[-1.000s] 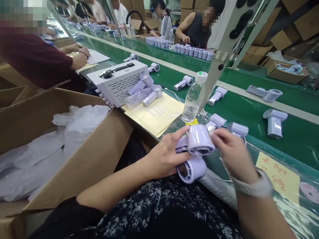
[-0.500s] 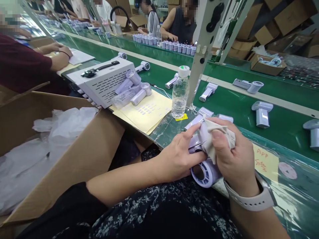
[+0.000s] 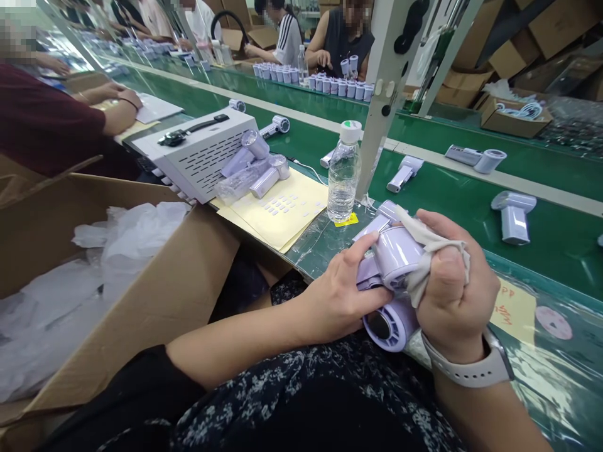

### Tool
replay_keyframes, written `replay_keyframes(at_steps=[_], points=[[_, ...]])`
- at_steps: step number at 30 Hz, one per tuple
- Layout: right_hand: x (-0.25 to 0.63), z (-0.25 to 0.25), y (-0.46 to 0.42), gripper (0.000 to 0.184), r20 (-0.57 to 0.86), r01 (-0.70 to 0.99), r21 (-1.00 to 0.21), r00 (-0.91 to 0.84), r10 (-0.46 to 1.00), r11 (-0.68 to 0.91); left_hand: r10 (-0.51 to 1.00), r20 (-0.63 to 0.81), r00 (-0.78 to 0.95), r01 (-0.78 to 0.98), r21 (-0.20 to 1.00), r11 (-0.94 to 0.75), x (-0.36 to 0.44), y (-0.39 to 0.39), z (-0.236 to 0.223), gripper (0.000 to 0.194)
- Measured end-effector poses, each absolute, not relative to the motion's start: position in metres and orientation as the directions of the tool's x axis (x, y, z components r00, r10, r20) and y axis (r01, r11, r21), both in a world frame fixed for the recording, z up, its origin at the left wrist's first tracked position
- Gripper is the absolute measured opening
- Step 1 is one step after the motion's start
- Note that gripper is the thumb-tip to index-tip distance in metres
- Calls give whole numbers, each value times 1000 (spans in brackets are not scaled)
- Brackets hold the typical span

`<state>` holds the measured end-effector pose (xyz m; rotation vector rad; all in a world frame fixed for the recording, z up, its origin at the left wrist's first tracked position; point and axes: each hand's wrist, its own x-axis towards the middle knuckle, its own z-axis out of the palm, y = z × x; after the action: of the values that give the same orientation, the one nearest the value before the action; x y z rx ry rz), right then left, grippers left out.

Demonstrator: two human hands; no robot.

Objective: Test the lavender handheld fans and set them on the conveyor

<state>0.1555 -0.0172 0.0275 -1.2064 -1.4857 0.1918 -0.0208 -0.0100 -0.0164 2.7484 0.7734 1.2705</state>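
My left hand point(image 3: 346, 285) is closed around a glossy lavender handheld fan point(image 3: 399, 254), its fingers at the fan's handle. My right hand point(image 3: 459, 301) grips a crumpled whitish cloth point(image 3: 419, 292), which lies against the right side of the fan's head. Just below, a second lavender fan point(image 3: 391, 323) shows its round slotted end with a dark centre, partly covered by my hands. Another lavender fan point(image 3: 374, 225) lies on the bench behind my left fingers.
A clear water bottle point(image 3: 343, 172) stands beside a metal post point(image 3: 389, 94). To the left are yellow paper sheets point(image 3: 282, 235), a vented metal box point(image 3: 207, 154) and a carton point(image 3: 155, 301) of plastic bags. Several fans lie along the green conveyor point(image 3: 452, 201); co-workers sit around it.
My right hand has moved right with the cloth, uncovering more of the fan's head. My left hand stays on the fan. Across the conveyor, a co-worker has raised two lavender parts.
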Motion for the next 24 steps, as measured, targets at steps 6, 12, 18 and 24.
replay_keyframes(at_steps=[6, 12, 18, 24], points=[[160, 41, -16, 35, 536, 530, -771, 240, 809, 353, 418, 715, 560, 330, 270, -905, -24, -6, -13, 34], [169, 39, -15, 36, 390, 420, -868, 245, 888, 266, 410, 721, 559, 292, 292, -911, -22, -7, -7, 36], [178, 46, -27, 32, 254, 100, -967, 348, 902, 234, 382, 723, 577, 304, 244, -921, -17, -7, -7, 34], [163, 50, -36, 42, 466, 344, -847, 114, 878, 405, 402, 715, 572, 401, 183, -897, -12, -12, -8, 33]])
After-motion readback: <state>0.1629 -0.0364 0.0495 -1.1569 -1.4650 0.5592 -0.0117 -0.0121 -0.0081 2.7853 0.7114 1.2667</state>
